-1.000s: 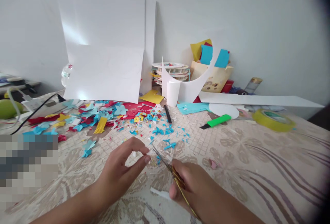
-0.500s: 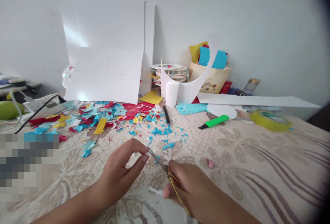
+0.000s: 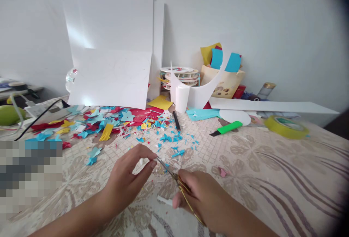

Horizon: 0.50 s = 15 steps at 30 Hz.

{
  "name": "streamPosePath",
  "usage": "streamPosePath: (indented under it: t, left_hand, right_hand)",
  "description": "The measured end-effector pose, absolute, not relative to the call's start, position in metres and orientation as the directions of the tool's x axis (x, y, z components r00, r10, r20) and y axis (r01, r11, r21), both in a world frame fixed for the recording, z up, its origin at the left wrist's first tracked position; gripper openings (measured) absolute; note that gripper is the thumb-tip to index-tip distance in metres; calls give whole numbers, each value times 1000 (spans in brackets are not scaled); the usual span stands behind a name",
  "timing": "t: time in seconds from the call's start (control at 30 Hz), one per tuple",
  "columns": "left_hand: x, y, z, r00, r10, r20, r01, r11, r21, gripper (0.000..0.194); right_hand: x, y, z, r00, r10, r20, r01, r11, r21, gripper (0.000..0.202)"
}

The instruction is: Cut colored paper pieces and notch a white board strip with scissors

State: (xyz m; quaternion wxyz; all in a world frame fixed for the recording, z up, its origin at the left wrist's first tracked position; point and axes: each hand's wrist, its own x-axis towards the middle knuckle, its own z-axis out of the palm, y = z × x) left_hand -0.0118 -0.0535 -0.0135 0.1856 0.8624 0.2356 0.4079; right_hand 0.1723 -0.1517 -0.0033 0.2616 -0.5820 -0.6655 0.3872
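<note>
Scissors (image 3: 178, 182) with gold-coloured handles are gripped in my right hand (image 3: 203, 197), blades pointing up and to the left. My left hand (image 3: 128, 178) is in front of the blade tips, its thumb and forefinger drawn close together in a pinch. Whatever lies between those fingertips is too small or hidden to make out. By my right thumb a narrow white paper strip (image 3: 164, 200) shows, partly covered by the hand. Small blue paper scraps (image 3: 178, 153) lie just beyond the scissors, on the patterned tablecloth (image 3: 234, 208).
Cut paper flowers (image 3: 127, 116) and coloured scraps spread across the left and centre. Toward the right are a green cutter knife (image 3: 230, 127) and a roll of yellow tape (image 3: 286, 127). White boards (image 3: 114, 76) lean on the wall, near a white paper roll (image 3: 181, 99) and a cream bag (image 3: 222, 82).
Both hands and the scissors stay in nearly the same place. My left fingertips have shifted very slightly at the blade tips.
</note>
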Motion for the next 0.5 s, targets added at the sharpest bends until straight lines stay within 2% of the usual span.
streamPosePath:
  t: [0.5]
  left_hand:
    - [-11,-54,-14,550,551,627,267,-828,493,13]
  right_hand:
    - [173,-151,-2,-167,980,-110,604,13,-797,13]
